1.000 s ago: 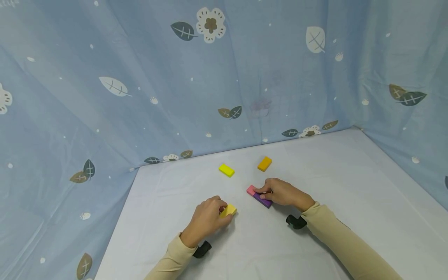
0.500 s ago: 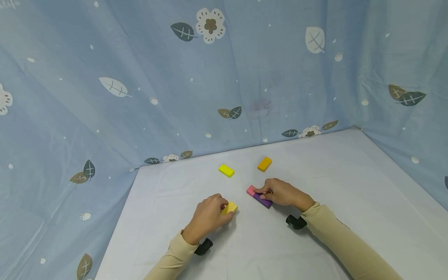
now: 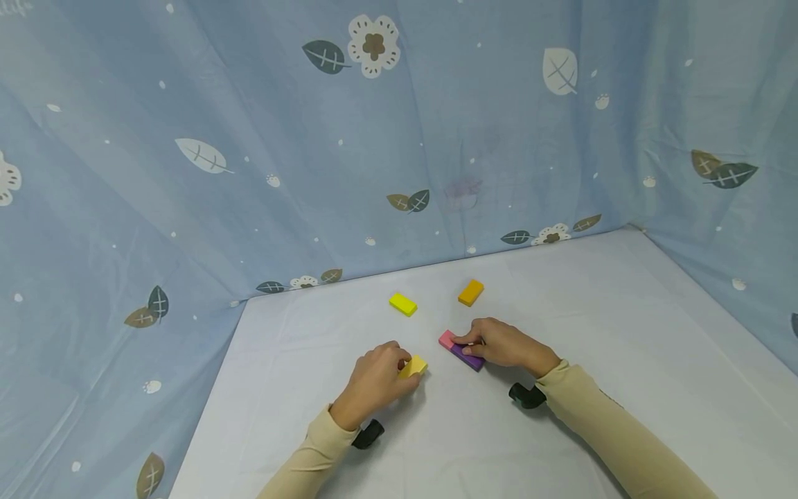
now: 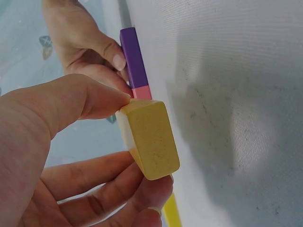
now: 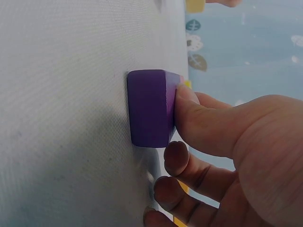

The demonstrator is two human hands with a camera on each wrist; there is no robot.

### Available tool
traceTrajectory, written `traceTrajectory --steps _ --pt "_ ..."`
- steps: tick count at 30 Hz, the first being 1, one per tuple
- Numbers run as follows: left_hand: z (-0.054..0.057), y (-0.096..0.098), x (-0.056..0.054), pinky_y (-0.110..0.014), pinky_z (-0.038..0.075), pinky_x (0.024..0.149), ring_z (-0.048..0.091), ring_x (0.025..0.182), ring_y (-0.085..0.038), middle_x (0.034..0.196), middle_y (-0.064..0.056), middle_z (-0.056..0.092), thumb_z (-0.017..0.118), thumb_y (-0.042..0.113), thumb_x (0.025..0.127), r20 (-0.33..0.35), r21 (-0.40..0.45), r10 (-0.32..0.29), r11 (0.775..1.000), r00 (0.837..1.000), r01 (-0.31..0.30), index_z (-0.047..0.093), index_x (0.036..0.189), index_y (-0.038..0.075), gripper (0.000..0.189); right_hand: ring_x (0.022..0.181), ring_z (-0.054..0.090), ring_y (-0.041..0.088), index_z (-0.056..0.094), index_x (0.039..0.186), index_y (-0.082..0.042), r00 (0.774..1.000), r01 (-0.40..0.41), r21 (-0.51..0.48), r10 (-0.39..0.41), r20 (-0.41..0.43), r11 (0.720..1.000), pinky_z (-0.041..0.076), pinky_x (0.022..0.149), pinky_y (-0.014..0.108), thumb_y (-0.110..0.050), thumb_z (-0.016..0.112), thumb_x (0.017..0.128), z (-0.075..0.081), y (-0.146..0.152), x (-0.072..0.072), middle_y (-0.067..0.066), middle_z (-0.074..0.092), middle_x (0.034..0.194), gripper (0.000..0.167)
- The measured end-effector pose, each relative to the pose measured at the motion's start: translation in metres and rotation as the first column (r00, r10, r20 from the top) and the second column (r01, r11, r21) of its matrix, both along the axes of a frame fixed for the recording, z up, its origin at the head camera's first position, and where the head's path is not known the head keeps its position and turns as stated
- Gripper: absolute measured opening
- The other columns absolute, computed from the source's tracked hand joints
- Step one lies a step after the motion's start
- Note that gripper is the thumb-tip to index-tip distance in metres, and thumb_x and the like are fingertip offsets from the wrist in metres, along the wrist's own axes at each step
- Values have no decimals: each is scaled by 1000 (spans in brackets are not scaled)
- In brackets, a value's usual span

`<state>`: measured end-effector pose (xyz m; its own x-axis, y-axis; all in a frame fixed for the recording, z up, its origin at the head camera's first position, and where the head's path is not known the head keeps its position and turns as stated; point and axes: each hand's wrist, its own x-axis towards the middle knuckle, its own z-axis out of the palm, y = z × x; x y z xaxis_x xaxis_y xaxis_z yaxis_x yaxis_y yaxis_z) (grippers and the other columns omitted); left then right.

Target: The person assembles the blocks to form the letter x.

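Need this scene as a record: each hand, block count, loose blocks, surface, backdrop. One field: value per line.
Left hand: holds pale yellow block between thumb and fingers; block appears raised off the table
Right hand: rests on purple block, by its joint with pink block
Purple/pink: end to end, touching
Block count: five
Untouched blocks: bright yellow block and orange block, apart, beyond the hands
Surface: white table
Backdrop: blue cloth, leaf and flower print
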<state>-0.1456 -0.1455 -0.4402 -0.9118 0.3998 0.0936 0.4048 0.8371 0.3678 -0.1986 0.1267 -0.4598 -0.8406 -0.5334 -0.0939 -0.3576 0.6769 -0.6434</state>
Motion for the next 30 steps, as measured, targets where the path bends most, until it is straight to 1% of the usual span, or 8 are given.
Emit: traceTrajectory --steps 8,17,25,30 --pt "1 2 -3 -23 44 59 51 68 -7 82 2 63 81 27 83 16 8 7 1000 1000 -7 76 87 9 19 73 46 13 71 128 -9 1000 1 -10 -1 4 1000 36 63 22 -11 73 96 -1 1 -1 1 62 85 32" --pt "0 6 -8 -23 41 56 49 65 -8 81 0 62 80 27 84 30 7 -4 1000 1000 4 74 83 10 19 73 46 13 71 129 -9 1000 4 -3 -4 13 1000 36 62 22 -10 72 96 -1 2 -2 0 62 85 33" --pt "-2 10 -13 -22 45 58 52 66 -7 82 0 64 80 29 84 31 -19 -3 1000 1000 4 79 92 8 23 73 47 13 70 129 -9 1000 13 -12 -13 25 1000 37 63 22 -10 73 95 -1 0 -1 2 63 86 34" --pt "-2 12 -16 -23 45 58 52 65 -8 83 -1 65 80 29 85 38 -14 -3 1000 999 3 78 90 8 22 74 47 14 70 130 -10 999 27 -8 -27 42 1000 37 63 23 -11 73 96 0 0 -2 3 64 87 34"
